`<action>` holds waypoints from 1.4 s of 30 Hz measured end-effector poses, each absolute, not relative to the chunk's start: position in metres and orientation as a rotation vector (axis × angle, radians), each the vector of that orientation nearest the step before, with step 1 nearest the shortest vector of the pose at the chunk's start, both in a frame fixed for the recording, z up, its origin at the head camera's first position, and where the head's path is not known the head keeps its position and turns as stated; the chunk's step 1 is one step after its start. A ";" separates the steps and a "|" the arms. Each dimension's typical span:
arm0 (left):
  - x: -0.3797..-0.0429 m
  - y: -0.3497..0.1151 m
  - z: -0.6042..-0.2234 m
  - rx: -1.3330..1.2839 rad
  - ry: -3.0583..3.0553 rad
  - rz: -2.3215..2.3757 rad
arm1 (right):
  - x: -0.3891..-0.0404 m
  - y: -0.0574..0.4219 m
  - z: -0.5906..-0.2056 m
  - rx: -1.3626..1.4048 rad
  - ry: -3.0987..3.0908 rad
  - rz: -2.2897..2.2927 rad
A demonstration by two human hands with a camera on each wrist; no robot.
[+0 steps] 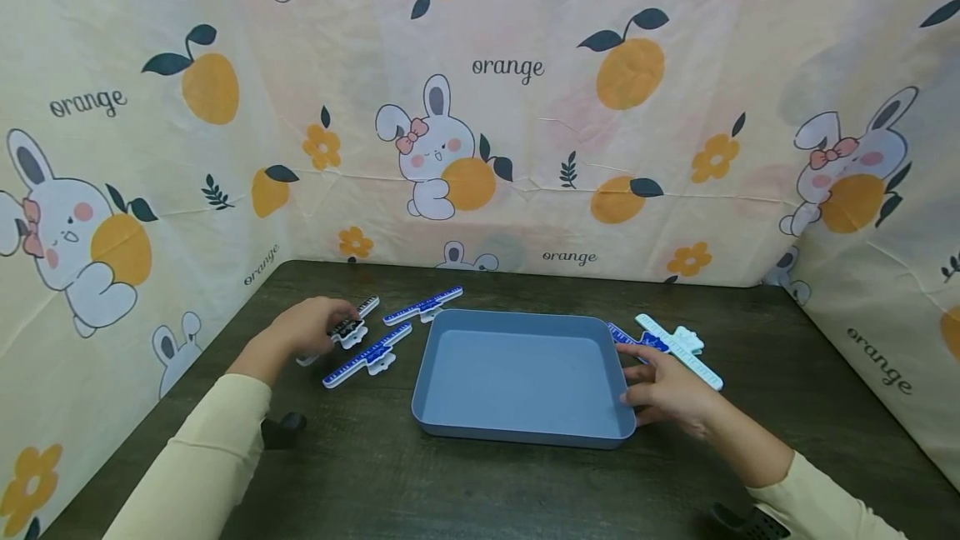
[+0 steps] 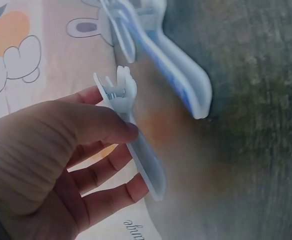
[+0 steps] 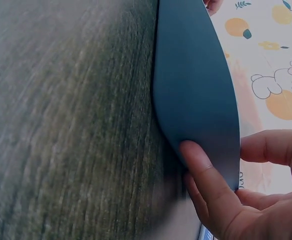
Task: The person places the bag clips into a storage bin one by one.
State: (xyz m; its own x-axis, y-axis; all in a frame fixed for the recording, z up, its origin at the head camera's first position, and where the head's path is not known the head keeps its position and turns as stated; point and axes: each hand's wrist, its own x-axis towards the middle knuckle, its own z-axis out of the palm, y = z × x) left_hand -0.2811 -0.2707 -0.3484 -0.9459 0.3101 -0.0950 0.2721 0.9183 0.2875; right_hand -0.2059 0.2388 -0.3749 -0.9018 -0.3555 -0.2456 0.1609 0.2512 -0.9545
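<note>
My left hand (image 1: 318, 327) pinches a white plastic ruler clip (image 2: 146, 162) with a black-marked strip, thumb on one side and fingers on the other. Beside that hand, two blue-and-white ruler clips lie on the table: a nearer clip (image 1: 360, 361) and a farther clip (image 1: 423, 306). My right hand (image 1: 671, 390) grips the right wall of a shallow blue-grey tray (image 1: 525, 438), its fingers on both sides of the rim. Just beyond the right hand, a mint-green clip (image 1: 678, 350) lies across a blue clip (image 1: 654, 342), partly hidden by the hand and tray.
The tray stands on a dark wood-grain table (image 1: 360, 473). A patterned cloth (image 1: 540, 140) with rabbits and oranges hangs at the back and both sides. A dark strap device (image 1: 757, 523) sits at the right sleeve.
</note>
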 end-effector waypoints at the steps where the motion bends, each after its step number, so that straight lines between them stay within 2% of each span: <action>1: -0.281 -0.271 -0.347 0.453 2.948 0.414 | -0.206 0.239 -0.375 -0.176 2.115 -1.692; 20: -0.271 -0.271 -0.331 0.577 2.934 0.583 | -0.207 0.240 -0.377 -0.214 2.095 -1.703; 42: -0.260 -0.236 -0.307 0.847 2.816 0.520 | -0.206 0.242 -0.377 -0.222 2.070 -1.714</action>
State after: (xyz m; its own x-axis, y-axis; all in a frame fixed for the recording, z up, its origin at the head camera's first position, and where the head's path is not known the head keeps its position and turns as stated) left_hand -0.2597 -0.2361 -0.3073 -0.8282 0.5584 -0.0475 0.5046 0.7799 0.3703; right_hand -0.2065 0.2424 -0.3768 -0.8897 -0.3937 -0.2309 0.1534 0.2187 -0.9637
